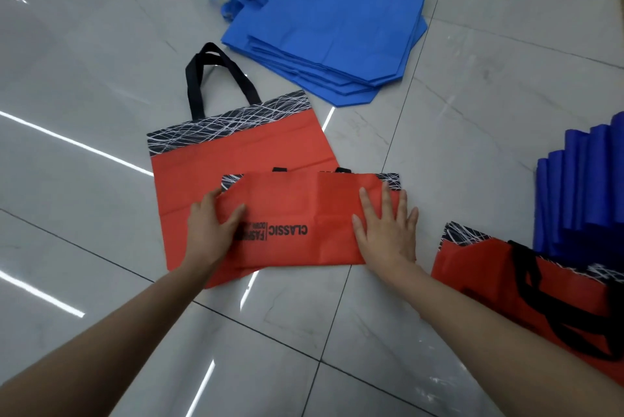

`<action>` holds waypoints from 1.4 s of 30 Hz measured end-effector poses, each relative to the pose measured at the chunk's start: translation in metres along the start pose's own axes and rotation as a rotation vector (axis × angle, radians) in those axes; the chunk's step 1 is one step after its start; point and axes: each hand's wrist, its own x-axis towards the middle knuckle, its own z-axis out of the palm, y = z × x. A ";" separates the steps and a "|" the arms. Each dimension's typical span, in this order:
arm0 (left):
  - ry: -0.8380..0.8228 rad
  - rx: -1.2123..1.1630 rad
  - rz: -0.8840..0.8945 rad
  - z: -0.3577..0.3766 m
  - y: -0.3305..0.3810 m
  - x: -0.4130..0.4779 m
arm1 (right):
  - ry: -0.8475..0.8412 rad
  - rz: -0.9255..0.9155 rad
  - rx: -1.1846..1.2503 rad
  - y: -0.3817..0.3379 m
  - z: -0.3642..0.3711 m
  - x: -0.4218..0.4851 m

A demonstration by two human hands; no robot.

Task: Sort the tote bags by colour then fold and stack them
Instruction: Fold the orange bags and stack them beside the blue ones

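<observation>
The left hand [212, 226] pinches the left edge of the folded red bag [297, 207], and the right hand [388, 231] presses flat on its right end. The bag lies across an unfolded red bag [219, 160] on the floor [84, 79], with the blue stack [331, 28] beyond.

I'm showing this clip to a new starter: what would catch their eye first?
The folded red tote printed CLASSIC lies at centre on an unfolded red tote with black handles. Beyond it, a stack of bright blue totes lies flat on the glossy grey floor tiles.
</observation>
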 end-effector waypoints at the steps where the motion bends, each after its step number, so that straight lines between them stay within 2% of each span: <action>1: 0.001 -0.027 -0.042 -0.003 0.001 -0.001 | 0.019 -0.016 -0.031 -0.001 0.000 -0.001; 4: -0.009 -0.056 -0.102 -0.006 0.002 -0.009 | 0.184 -0.112 -0.089 -0.010 -0.003 -0.007; 6: -0.039 -0.044 -0.155 -0.004 0.000 -0.015 | 0.246 -0.246 -0.078 -0.021 -0.004 -0.016; 9: -0.089 -0.007 -0.195 -0.003 -0.001 -0.021 | 0.134 -0.480 -0.077 -0.040 0.007 -0.044; 11: -0.110 0.000 -0.196 -0.005 0.001 -0.023 | 0.069 -0.562 -0.116 -0.047 0.021 -0.061; 13: -0.113 0.032 -0.182 -0.006 0.004 -0.025 | 0.058 -0.561 -0.156 -0.048 0.027 -0.069; 17: -0.082 0.061 -0.207 -0.008 0.008 -0.029 | 0.137 -0.545 -0.188 -0.046 0.025 -0.069; 25: -0.149 -0.112 -0.253 -0.022 0.005 -0.029 | 0.225 -0.540 -0.075 -0.043 0.029 -0.071; 29: -0.116 -0.125 -0.195 -0.020 -0.005 -0.030 | 0.304 -0.605 0.028 -0.047 0.018 -0.072; 31: -0.074 -0.114 -0.154 -0.024 -0.008 -0.023 | 0.368 -0.547 0.075 -0.048 0.003 -0.058; 33: -0.050 -0.098 -0.124 -0.027 -0.011 -0.011 | 0.415 -0.370 0.137 -0.045 -0.015 -0.037; 34: -0.045 -0.087 -0.109 -0.029 -0.011 -0.005 | 0.406 -0.268 0.177 -0.040 -0.023 -0.027; 36: -0.038 -0.051 -0.046 -0.031 -0.008 0.004 | 0.247 -0.138 0.271 -0.025 -0.031 -0.009; 39: -0.020 0.055 0.044 -0.028 -0.006 0.006 | -0.056 -0.252 0.439 -0.001 -0.029 0.002; 42: 0.012 0.194 0.152 -0.021 -0.003 -0.006 | -0.144 -0.363 0.571 0.006 -0.024 -0.007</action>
